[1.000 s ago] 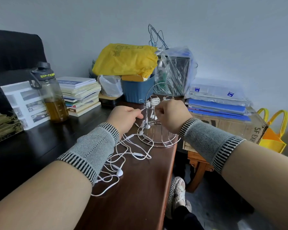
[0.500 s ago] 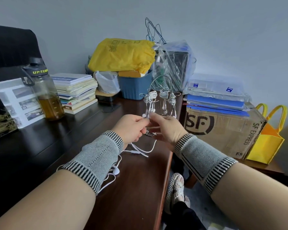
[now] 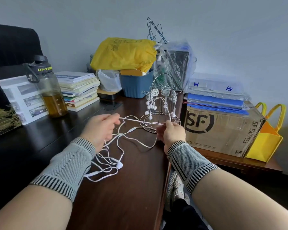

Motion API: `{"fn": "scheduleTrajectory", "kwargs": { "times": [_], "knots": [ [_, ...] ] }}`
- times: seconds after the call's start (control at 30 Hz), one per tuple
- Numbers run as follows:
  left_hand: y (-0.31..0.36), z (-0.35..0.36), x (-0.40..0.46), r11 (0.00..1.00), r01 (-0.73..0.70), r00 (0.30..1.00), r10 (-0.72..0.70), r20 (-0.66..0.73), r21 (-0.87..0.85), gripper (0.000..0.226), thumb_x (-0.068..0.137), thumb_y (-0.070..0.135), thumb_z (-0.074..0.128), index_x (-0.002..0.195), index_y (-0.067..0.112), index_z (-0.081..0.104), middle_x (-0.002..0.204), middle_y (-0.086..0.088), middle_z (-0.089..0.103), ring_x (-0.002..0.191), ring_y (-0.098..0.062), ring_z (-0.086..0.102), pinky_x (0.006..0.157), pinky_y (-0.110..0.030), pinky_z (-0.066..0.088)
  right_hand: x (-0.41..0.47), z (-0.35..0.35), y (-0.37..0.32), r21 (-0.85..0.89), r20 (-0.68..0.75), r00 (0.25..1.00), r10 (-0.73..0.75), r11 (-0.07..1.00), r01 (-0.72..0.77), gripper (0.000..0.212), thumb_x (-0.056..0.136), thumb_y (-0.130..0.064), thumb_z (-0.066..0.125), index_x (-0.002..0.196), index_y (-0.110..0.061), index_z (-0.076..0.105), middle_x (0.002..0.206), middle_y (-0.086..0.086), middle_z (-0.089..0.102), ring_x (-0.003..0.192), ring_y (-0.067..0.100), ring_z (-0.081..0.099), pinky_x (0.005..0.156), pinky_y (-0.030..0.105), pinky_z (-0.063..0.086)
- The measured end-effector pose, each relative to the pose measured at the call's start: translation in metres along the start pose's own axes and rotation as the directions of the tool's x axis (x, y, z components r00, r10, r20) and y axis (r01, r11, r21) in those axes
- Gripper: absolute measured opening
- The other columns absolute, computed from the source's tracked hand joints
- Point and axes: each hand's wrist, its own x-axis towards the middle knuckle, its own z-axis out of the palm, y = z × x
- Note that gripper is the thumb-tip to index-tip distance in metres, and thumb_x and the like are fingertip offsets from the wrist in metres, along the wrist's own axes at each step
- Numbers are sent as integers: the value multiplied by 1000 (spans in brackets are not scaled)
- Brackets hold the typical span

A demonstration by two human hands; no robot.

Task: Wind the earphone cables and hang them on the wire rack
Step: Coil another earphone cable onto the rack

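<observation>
A silver wire rack [image 3: 162, 112] stands on the dark wooden table [image 3: 126, 196] near its right edge. Three wound white earphone bundles [image 3: 165, 92] hang from its upper hooks, earbuds dangling. A loose white earphone cable [image 3: 136, 141] lies tangled on the table in front of the rack. My left hand [image 3: 101, 128] pinches one stretch of it; my right hand [image 3: 171, 131] pinches the other end, so a taut length runs between them. More cable and an earbud [image 3: 119, 165] trail below my left wrist.
A water bottle [image 3: 48, 90] and a book stack [image 3: 78, 90] stand at the left. A blue bin [image 3: 136, 83], yellow bag and plastic bags crowd the back. An SF Express box [image 3: 223, 128] sits right of the table edge, next to a yellow tote [image 3: 266, 136].
My hands dropped from the rack toward me, met in front of it, then spread apart, pulling a length of loose cable taut between them.
</observation>
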Motion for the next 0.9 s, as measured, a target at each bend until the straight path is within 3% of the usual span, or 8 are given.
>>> {"fn": "scheduleTrajectory", "kwargs": {
  "times": [0.27, 0.47, 0.53, 0.63, 0.7, 0.77, 0.83, 0.9],
  "knots": [
    [-20, -27, 1, 994, -49, 989, 35, -142, -96, 20, 95, 21, 61, 80, 7, 62, 42, 11, 28, 37, -4, 22, 35, -16, 19, 13, 10, 21, -178, 13, 978, -210, 962, 209, 45, 61, -51, 28, 58, -14, 54, 68, 15, 66, 73, 39, 65, 76, 58, 54],
    [-25, -26, 8, 997, -77, 985, 72, -158, -30, 20, 93, 22, 63, 79, 8, 65, 44, 10, 29, 39, -6, 23, 36, -18, 20, -3, 11, 15, -218, 0, 969, -247, 946, 241, 38, 65, -48, 37, 55, -14, 50, 63, 16, 64, 69, 39, 63, 73, 57, 54],
    [-27, -21, 5, 993, -101, 988, 108, -108, 66, 23, 92, 23, 64, 73, 11, 67, 44, 9, 29, 41, -10, 23, 42, -20, 21, -12, 11, 10, -228, -17, 970, -241, 946, 231, 37, 70, -49, 40, 61, -15, 53, 67, 14, 66, 73, 37, 64, 76, 53, 55],
    [-27, -13, -2, 969, -161, 986, 164, -1, 189, 25, 90, 25, 66, 68, 17, 73, 43, 9, 31, 40, -11, 26, 48, -22, 21, -23, 8, 2, -272, -46, 966, -254, 934, 233, 22, 88, -37, 51, 85, -16, 57, 77, -3, 62, 84, 24, 61, 81, 31, 47],
    [-25, -7, -7, 939, -208, 978, 204, 44, 273, 20, 89, 23, 67, 71, 15, 74, 39, 13, 34, 37, -5, 30, 48, -23, 22, -25, 5, 2, -341, -56, 948, -312, 899, 276, 19, 90, -30, 53, 102, -16, 54, 87, -6, 58, 92, 21, 59, 84, 29, 43],
    [-24, -2, -10, 894, -258, 966, 245, 84, 367, 18, 87, 23, 68, 75, 12, 75, 37, 13, 37, 36, -4, 35, 46, -23, 27, -29, 5, 6, -490, -26, 852, -523, 749, 445, 28, 87, -24, 52, 112, -12, 54, 103, 3, 59, 100, 24, 56, 92, 35, 42],
    [-23, 2, -12, 845, -304, 953, 270, 138, 440, 17, 87, 24, 69, 75, 13, 76, 42, 14, 45, 43, -1, 41, 50, -16, 34, -39, 9, 9, -589, 164, 628, -761, 435, 681, 37, 82, -21, 47, 115, -7, 56, 111, 10, 59, 103, 27, 52, 94, 33, 36],
    [-23, 6, -14, 841, -325, 945, 270, 186, 432, 18, 88, 19, 68, 72, 14, 74, 51, 16, 58, 51, 5, 49, 58, -9, 37, -50, 16, 13, -526, 452, 408, -793, 133, 840, 53, 75, -25, 40, 121, -5, 56, 113, 10, 61, 102, 28, 52, 92, 35, 37]
  ]
}}
